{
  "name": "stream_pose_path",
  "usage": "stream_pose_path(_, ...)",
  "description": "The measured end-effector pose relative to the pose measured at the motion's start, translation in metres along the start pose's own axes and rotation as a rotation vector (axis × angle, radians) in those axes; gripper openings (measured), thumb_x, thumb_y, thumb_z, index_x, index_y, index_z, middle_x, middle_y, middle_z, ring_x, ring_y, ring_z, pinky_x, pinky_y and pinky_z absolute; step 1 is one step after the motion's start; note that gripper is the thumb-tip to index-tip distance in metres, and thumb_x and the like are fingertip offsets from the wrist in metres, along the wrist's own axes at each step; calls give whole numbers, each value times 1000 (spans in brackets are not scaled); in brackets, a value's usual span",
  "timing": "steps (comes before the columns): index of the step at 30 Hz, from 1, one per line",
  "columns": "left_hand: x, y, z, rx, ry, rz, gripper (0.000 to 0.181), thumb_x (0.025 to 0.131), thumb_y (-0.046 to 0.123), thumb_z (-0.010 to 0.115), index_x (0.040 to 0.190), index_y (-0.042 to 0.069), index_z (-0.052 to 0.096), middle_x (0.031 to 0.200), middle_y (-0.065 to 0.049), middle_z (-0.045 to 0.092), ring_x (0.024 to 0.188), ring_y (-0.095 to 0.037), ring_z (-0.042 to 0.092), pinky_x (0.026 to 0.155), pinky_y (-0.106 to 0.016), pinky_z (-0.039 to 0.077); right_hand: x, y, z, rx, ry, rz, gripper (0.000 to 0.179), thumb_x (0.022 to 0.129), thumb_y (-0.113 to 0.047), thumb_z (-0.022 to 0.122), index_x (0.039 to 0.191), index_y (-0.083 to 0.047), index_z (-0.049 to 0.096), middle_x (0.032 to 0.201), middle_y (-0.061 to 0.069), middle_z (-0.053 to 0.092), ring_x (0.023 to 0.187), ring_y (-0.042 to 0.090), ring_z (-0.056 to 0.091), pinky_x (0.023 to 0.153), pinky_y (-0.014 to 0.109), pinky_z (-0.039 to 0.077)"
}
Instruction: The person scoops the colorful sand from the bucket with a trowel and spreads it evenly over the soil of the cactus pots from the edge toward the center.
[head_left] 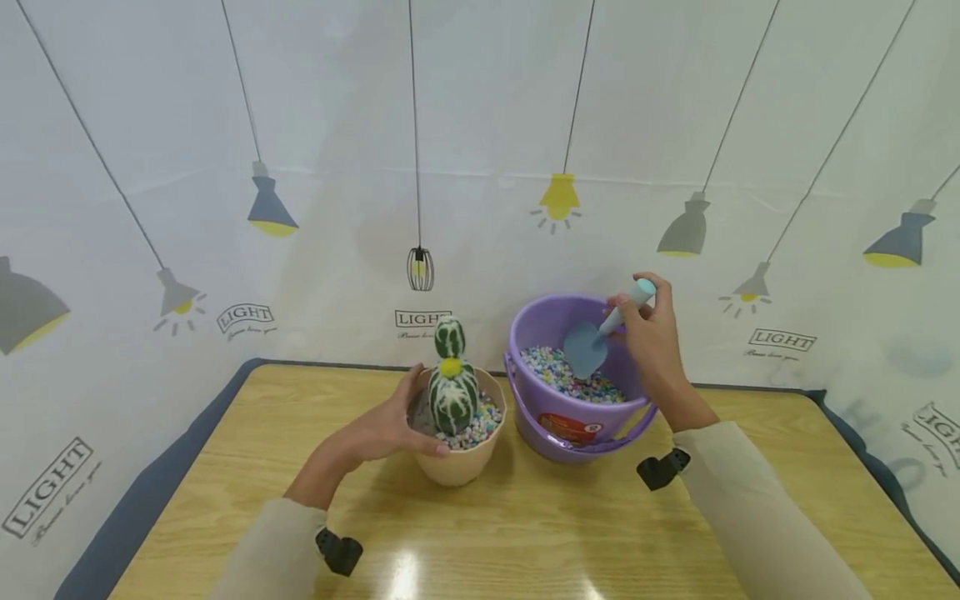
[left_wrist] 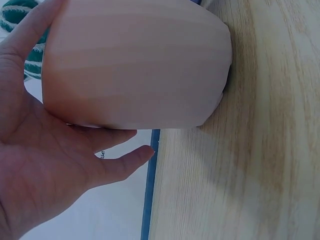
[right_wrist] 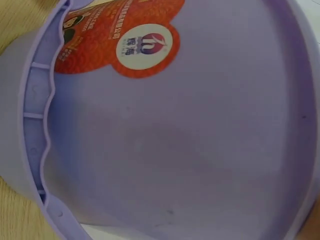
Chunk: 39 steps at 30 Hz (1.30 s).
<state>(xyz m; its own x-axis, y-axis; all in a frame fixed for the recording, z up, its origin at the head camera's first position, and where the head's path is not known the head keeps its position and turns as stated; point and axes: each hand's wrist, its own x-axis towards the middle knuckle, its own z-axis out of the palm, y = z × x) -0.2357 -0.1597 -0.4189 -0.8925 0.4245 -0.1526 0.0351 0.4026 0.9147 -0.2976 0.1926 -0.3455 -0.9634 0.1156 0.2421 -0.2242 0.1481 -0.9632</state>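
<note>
My left hand [head_left: 386, 427] holds the side of a peach flowerpot [head_left: 453, 468], thumb along the front of its rim and fingers round the far side. In the left wrist view the flowerpot [left_wrist: 140, 65] fills the top, with two fingers spread beneath it. A plush-looking green-and-white cactus [head_left: 452, 404] with a yellow flower stands in the pot, among small colored pebbles [head_left: 480, 429]. My right hand [head_left: 654, 342] grips the handle of a light-blue trowel [head_left: 585, 350] inside a purple bucket [head_left: 551, 304]. The trowel's blade points down at the colored pebbles [head_left: 555, 371] in the bucket.
The bucket's handle [head_left: 525, 417] hangs down across its front, over a red label [right_wrist: 125, 37]. Both containers stand near the back edge of the wooden table [head_left: 480, 533]. Behind them rises a white backdrop [head_left: 480, 108] printed with lamps.
</note>
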Motion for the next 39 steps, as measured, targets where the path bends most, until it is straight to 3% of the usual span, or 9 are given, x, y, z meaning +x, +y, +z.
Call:
stream_pose_path(4, 0, 0, 0, -5, 0, -2, 131, 70, 30, 87, 155, 10, -10, 162, -17, 7, 148, -35, 12, 119, -54, 13, 0, 0, 1, -35, -28, 22, 46, 104, -34, 39, 143, -17, 22, 123, 14, 56, 116, 30, 56, 94, 50, 51)
stream_pose_path(9, 1, 0, -1, -6, 0, 0, 131, 70, 30, 87, 155, 11, -10, 162, -16, 7, 148, -34, 12, 119, -53, 13, 1, -2, 0, -24, -50, 40, 34, 105, -31, 37, 132, -18, 21, 126, 24, 53, 119, 38, 54, 91, 43, 53)
stream_pose_path(16, 2, -1, -1, -1, -4, 16, 131, 70, 31, 86, 155, 11, -11, 162, -17, 7, 148, -35, 13, 119, -54, 13, 4, -1, -4, -11, -136, 77, 28, 106, -26, 30, 128, -15, 16, 116, 19, 55, 105, 25, 63, 89, 41, 56)
stream_pose_path(22, 2, -3, 0, -18, 7, 5, 131, 69, 30, 88, 156, 12, -9, 162, -14, 7, 148, -33, 12, 119, -53, 13, 3, 1, -7, 10, -194, 97, 31, 106, -26, 31, 130, -13, 15, 105, 13, 61, 90, 16, 69, 79, 36, 59)
stream_pose_path(31, 2, -3, 0, -12, 13, 4, 132, 68, 31, 88, 156, 12, -8, 162, -14, 7, 148, -32, 13, 119, -53, 14, 2, 0, -6, -7, -246, 125, 33, 106, -24, 33, 129, -9, 14, 91, 7, 65, 79, 20, 71, 72, 38, 60)
stream_pose_path(39, 2, -4, 0, -15, 8, 2, 132, 68, 32, 88, 156, 13, -8, 162, -13, 9, 148, -32, 15, 119, -53, 15, 3, 0, -7, -6, -234, 153, 33, 107, -19, 32, 130, -7, 13, 89, 7, 63, 77, 20, 71, 69, 39, 60)
